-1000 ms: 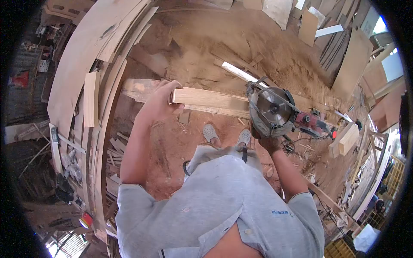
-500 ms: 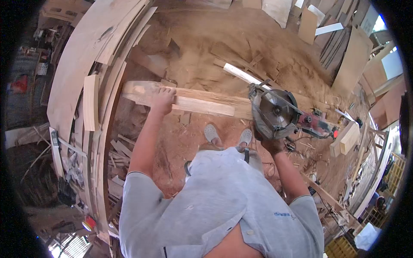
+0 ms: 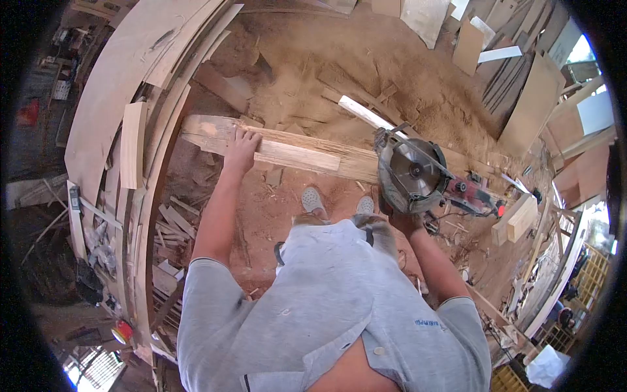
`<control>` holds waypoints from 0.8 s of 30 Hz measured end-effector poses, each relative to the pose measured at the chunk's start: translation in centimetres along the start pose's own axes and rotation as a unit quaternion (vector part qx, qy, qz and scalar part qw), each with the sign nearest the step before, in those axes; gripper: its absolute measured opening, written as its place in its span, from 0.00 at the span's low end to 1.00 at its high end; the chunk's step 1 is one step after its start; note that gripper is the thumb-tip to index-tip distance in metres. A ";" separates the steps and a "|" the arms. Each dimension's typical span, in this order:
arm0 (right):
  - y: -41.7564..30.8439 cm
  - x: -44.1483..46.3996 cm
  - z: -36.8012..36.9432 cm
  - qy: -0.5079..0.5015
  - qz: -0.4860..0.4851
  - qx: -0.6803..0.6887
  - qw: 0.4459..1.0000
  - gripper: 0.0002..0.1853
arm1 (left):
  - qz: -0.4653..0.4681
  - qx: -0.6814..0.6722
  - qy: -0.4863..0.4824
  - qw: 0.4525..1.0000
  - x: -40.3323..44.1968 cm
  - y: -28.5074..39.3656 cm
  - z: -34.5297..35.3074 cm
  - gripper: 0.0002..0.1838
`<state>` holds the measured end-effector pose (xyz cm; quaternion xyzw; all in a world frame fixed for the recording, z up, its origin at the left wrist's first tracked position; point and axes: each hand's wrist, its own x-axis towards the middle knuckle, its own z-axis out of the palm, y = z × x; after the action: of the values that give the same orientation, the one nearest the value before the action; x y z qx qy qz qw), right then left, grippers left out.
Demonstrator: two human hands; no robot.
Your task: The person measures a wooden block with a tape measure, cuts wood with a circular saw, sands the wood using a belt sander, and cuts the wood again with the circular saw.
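Observation:
A short pale wood strip (image 3: 300, 155) lies along a longer wooden plank (image 3: 356, 160) in front of me. My left hand (image 3: 241, 150) is closed over the strip near its left end, fingers bent across the far edge. Toward the right of the plank is a circular saw (image 3: 417, 171), its round blade facing up at me and its red motor body pointing right. My right hand (image 3: 406, 223) grips the saw from its near side; the saw hides most of the fingers. Whether the blade is spinning cannot be told.
Large curved plywood sheets (image 3: 108, 85) are stacked at left, with a loose wood block (image 3: 134, 145) on them. Sawdust (image 3: 418, 78) covers the ground beyond the plank. Cut timber blocks (image 3: 516, 219) sit right of the saw. Boards (image 3: 535, 98) lean at far right.
The whole view has shifted slightly. The pale strip's right end appears farther from the saw, a little to the left. Both hands keep their holds.

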<state>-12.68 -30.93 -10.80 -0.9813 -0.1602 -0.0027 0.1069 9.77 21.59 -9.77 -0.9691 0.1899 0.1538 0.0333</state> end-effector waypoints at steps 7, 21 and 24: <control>1.5 6.0 -6.6 0.027 -0.081 -0.022 0.996 0.30 | -0.108 -0.086 0.097 0.986 -5.7 9.1 -1.3 0.55; 4.9 1.8 -3.8 0.091 -0.081 0.165 0.979 0.22 | -0.159 -0.317 0.215 0.910 -7.7 30.5 0.9 0.42; 4.4 -1.2 0.4 0.030 -0.072 0.096 0.992 0.21 | -0.272 -0.333 0.294 0.854 -5.4 29.3 3.2 0.37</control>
<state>-12.47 -35.26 -12.13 -0.9518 -0.2266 -0.0246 0.2053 -6.97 -3.23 -11.32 -0.9353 -0.1432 -0.0989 -0.3081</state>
